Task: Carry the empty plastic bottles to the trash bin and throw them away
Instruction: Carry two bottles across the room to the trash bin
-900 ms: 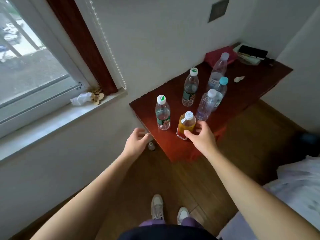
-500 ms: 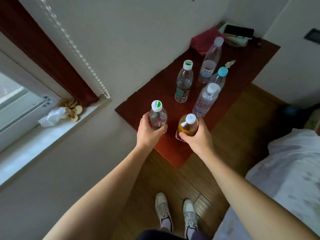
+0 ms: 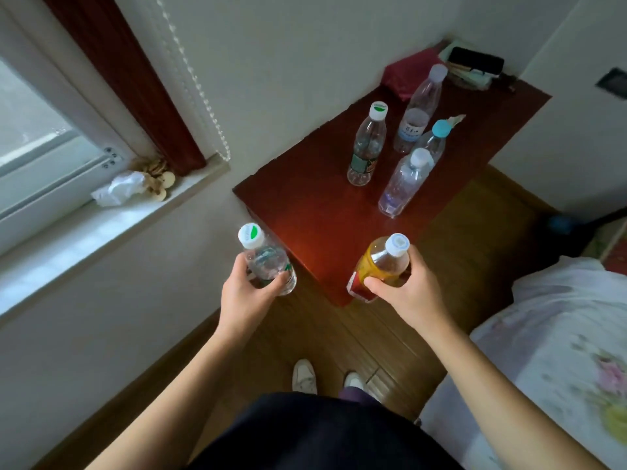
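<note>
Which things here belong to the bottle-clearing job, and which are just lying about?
Job: clear bottle in the left hand; orange bottle in the right hand; four bottles standing on the table. No bin in view.
Lying about: red cloth, black case, crumpled tissue on the windowsill.

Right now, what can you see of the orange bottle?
The orange bottle is plastic, with a white screw cap, shut. Its shoulder is clear, its middle yellow-orange, and a red label wraps the bottom. It leans, cap toward the camera. The right hand holds it, thumb and fingers curled round its middle. It shows by the near corner of the red-brown table; whether it touches the table I cannot tell.
</note>
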`<state>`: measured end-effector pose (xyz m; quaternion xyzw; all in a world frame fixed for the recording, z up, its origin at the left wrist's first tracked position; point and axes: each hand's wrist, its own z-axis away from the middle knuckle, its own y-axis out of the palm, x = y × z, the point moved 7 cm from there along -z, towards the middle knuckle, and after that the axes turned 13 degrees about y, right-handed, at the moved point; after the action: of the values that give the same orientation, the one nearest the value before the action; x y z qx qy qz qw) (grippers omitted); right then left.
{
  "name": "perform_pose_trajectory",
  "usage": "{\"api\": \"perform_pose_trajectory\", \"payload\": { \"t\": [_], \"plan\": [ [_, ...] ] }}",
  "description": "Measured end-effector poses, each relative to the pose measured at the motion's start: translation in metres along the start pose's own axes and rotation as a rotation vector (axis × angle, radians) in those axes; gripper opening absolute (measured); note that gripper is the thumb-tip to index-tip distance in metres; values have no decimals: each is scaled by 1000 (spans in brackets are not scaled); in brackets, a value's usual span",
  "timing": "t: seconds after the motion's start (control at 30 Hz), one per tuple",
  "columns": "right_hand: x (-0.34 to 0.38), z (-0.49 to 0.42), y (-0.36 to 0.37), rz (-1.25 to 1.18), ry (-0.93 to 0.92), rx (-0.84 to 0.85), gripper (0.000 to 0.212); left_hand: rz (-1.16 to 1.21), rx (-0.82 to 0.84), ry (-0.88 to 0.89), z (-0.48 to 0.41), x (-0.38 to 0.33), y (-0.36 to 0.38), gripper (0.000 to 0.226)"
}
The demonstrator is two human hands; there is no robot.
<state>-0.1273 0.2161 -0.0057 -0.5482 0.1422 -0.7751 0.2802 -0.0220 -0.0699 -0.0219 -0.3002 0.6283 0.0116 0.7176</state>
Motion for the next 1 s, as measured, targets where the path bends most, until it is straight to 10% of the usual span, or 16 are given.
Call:
{"api": "perform_pose_trajectory", "payload": {
  "t": [0.4, 1.0],
  "plan": [
    [-15, 56, 100, 226, -270, 601, 64, -7, -616, -565, 295, 86, -70, 54],
    [-30, 430, 308, 770, -966, 1499, 60, 409, -1859, -1354, 779, 49, 112, 51]
  ]
}}
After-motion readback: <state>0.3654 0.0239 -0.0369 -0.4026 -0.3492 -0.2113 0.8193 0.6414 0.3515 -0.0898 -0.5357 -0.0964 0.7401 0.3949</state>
